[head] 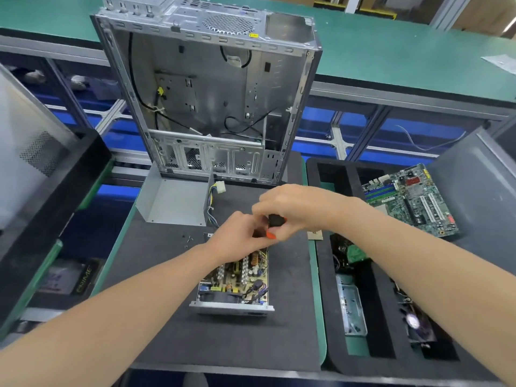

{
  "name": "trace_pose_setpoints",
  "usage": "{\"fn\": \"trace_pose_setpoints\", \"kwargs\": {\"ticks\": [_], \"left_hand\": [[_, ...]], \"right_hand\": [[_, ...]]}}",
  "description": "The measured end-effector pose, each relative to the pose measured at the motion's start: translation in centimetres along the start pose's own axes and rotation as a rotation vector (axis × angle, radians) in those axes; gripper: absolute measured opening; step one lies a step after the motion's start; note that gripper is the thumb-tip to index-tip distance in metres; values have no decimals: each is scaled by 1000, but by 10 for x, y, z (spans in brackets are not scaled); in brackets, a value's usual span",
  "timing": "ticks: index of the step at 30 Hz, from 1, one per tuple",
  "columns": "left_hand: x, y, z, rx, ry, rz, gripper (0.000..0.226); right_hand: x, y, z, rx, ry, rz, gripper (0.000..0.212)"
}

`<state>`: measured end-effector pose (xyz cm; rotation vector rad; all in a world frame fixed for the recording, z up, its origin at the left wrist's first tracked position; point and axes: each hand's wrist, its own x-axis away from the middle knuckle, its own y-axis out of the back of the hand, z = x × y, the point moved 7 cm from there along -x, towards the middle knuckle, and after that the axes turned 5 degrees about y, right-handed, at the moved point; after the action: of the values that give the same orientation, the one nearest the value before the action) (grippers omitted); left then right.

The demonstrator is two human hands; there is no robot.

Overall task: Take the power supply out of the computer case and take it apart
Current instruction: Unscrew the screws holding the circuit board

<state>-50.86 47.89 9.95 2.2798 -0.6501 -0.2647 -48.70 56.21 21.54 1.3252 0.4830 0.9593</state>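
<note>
Far left: a grey side panel with a perforated patch and black edging leans beside the table.

The computer case stands upright at the back of the table, open toward us. It is bare stamped sheet steel with a few black cables inside and no power supply in it. By our reading, the removal step is done.

Just in front of the case lies the cover, a folded shell of matte grey steel, open side up and off the unit. A few tiny loose screws sit near it on the black felt-like mat.

The left hand has its fingers curled at the far end of the power supply. We cannot tell what it pinches, if anything. The power supply rests mid-table, a shallow steel tray holding an exposed board crowded with coils, capacitors and coloured wires.

The right hand grips a screwdriver with a black-and-orange handle above that same end. We judge the dismantling partway: the lid is off, and the board has yet to be freed from its tray.

Right: a black foam tray carries a green motherboard and other parts.
</note>
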Motion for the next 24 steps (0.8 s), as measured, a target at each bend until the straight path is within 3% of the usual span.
{"fn": "trace_pose_setpoints", "kwargs": {"ticks": [3, 6, 8, 10, 13, 16, 18, 20, 24], "left_hand": [[0, 1, -3, -12, 0, -4, 33], [1, 3, -8, -22, 6, -3, 20], [0, 3, -9, -12, -9, -4, 29], [1, 4, -12, 1, -44, -19, 44], [1, 3, -9, 16, -29, -11, 35], [0, 0, -6, -14, -34, -17, 24], [1, 1, -6, -6, -45, -10, 14], [3, 2, -8, -2, -48, -7, 28], [4, 3, -8, 20, -42, -17, 31]], "right_hand": [[8, 4, 3, 42, -146, -176, 25], [19, 1, -4, 137, -629, -371, 37], [24, -3, -6, 142, -940, -404, 44], [20, -10, -8, 50, -1043, -399, 44], [15, -20, -17, -160, -1004, -388, 31], [16, -22, -22, -310, -846, -313, 27], [17, -19, -22, -319, -714, -254, 25], [14, -14, -19, -295, -557, -192, 24], [3, -6, -5, -142, -153, -3, 14]]}}
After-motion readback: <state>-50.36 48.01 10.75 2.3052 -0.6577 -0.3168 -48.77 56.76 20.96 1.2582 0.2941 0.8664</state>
